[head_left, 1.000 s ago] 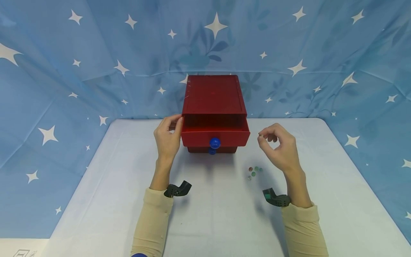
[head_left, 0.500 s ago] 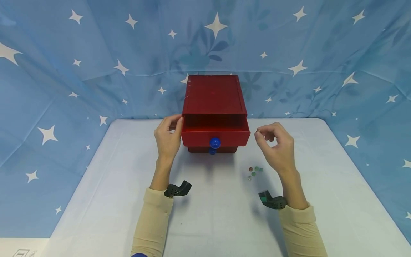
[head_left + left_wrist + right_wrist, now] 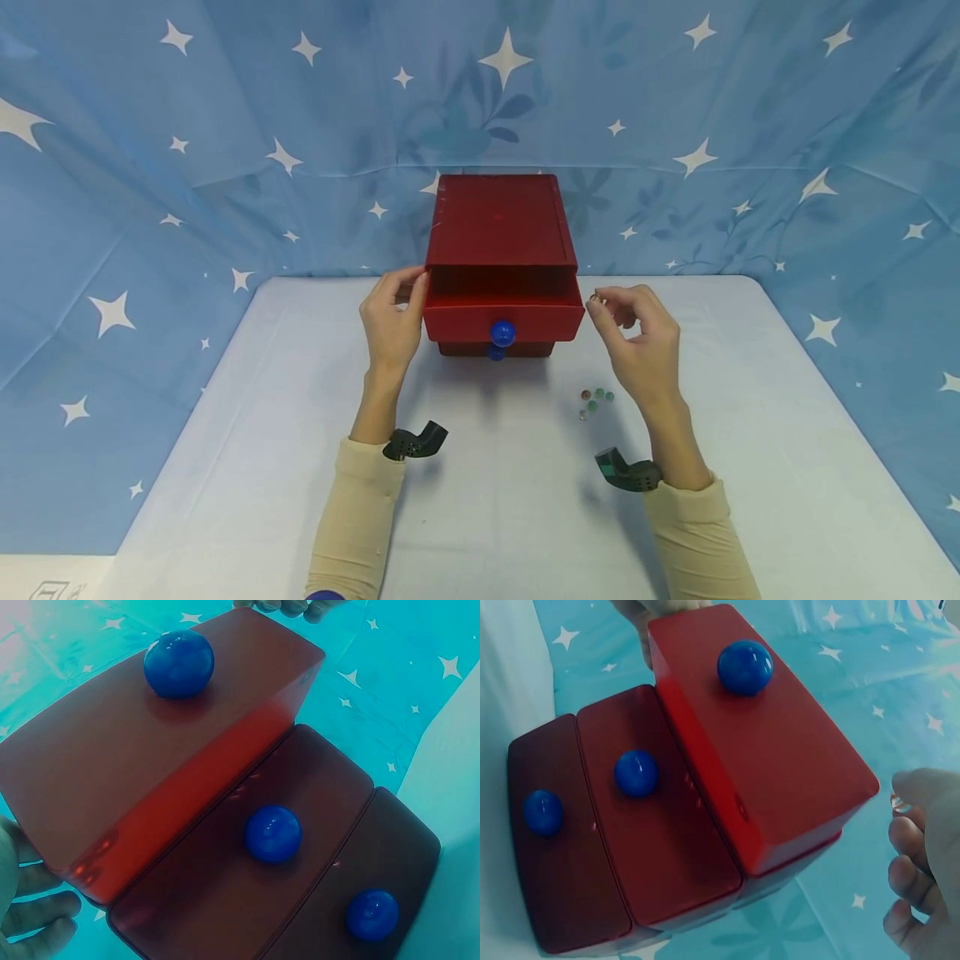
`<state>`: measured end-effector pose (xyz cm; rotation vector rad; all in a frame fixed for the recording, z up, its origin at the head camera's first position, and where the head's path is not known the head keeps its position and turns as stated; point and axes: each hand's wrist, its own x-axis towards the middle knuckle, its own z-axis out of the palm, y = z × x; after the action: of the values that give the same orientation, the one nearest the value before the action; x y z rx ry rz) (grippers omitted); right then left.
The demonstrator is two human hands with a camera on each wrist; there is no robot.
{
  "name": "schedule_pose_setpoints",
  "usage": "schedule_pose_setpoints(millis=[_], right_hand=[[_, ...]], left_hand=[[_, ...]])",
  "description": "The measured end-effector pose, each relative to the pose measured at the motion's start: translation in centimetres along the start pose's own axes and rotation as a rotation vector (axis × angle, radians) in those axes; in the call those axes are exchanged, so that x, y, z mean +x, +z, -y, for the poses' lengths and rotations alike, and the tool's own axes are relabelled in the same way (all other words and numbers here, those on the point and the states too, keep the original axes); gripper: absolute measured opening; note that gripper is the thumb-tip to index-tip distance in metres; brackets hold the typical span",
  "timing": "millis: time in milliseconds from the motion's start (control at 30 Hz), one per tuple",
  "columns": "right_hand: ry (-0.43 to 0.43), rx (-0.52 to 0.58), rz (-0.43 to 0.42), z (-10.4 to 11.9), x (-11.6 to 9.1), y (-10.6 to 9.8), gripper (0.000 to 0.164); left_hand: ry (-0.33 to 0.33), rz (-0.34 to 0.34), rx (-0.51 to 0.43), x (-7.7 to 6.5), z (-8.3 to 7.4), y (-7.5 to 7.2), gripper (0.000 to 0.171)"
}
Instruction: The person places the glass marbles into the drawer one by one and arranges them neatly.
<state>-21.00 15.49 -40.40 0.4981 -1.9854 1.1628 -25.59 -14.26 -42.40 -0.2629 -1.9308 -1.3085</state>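
Partly hidden, a small glassy piece (image 3: 898, 802) is pinched between thumb and forefinger of the right hand (image 3: 647, 337), the red drawer (image 3: 459, 323) just left of them, while the left hand (image 3: 393, 321) bends at its opposite side, grip unclear.

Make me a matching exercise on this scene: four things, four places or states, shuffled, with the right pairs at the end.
Column one
1. Top drawer
2. Left hand
3. Right hand
4. Loose beads

Column two
A. on the tabletop
B. pulled open
C. pinching a glassy bead
D. at the left side of the red cabinet

Right pairs: 1-B, 2-D, 3-C, 4-A
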Motion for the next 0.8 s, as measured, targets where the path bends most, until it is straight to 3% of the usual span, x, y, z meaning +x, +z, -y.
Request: schedule_pose_setpoints(millis=[400, 800], right_hand=[[0.036, 0.039, -0.104, 1.2, -0.3, 2.2, 0.015], [0.094, 0.027, -0.101, 1.5, -0.4, 2.4, 0.017]], left_hand=[[-0.001, -0.01, -0.004, -0.1, 0.2, -0.1, 0.019], [-0.005, 0.003, 0.009, -0.1, 0.0, 0.0, 0.02]])
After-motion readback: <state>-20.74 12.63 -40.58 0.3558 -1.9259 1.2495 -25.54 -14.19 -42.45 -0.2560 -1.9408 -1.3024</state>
